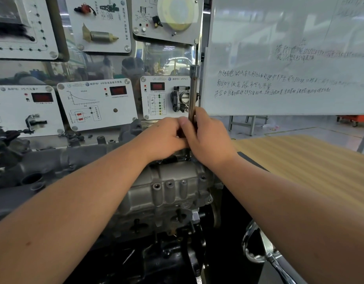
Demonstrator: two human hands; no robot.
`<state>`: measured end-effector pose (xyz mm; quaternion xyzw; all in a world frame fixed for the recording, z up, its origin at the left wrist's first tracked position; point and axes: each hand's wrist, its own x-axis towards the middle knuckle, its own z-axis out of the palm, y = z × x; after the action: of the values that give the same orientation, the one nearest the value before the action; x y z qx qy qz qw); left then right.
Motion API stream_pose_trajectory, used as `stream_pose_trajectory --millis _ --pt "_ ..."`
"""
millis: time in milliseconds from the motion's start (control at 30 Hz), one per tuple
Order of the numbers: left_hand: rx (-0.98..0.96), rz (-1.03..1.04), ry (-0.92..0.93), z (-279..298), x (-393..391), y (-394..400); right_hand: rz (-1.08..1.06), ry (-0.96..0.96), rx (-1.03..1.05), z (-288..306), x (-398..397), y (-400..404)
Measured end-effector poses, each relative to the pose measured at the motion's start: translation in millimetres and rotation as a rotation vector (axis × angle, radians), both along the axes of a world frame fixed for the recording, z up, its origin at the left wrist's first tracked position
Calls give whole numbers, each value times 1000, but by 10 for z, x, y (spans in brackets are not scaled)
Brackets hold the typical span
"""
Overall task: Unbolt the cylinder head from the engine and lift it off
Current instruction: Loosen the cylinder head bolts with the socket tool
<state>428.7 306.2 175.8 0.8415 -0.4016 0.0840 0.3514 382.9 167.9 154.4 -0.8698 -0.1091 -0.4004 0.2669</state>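
I have both hands wrapped around the lower part of a long upright wrench [193, 93], my left hand [165, 138] curled on it from the left and my right hand [205, 136] gripping it from the right, fingers overlapping so the tool stands straight over a bolt I can't see beneath them. The cylinder head [169, 189] sits right below my wrists, not yet lifted off the engine [173, 253]. Holding low should keep the wrench seated while I turn it, I think.
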Motion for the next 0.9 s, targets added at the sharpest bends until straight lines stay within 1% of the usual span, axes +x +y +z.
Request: stream_pose_trajectory --millis 133,300,467,633,800,900 --pt "-1 4 23 -20 17 -7 1 -33 -18 -20 -10 -6" --pt "6 -21 62 -13 -15 -8 -29 12 38 -12 23 -18" --pt "3 -16 -15 4 -23 -2 -15 4 -5 -21 13 -9" --pt "4 36 -22 -14 31 -18 18 -62 -20 -15 -24 3" --pt "-8 -12 68 -16 7 3 -32 -8 24 -15 29 -20" --pt "-3 -35 50 -8 -21 7 -40 11 27 -8 23 -18"
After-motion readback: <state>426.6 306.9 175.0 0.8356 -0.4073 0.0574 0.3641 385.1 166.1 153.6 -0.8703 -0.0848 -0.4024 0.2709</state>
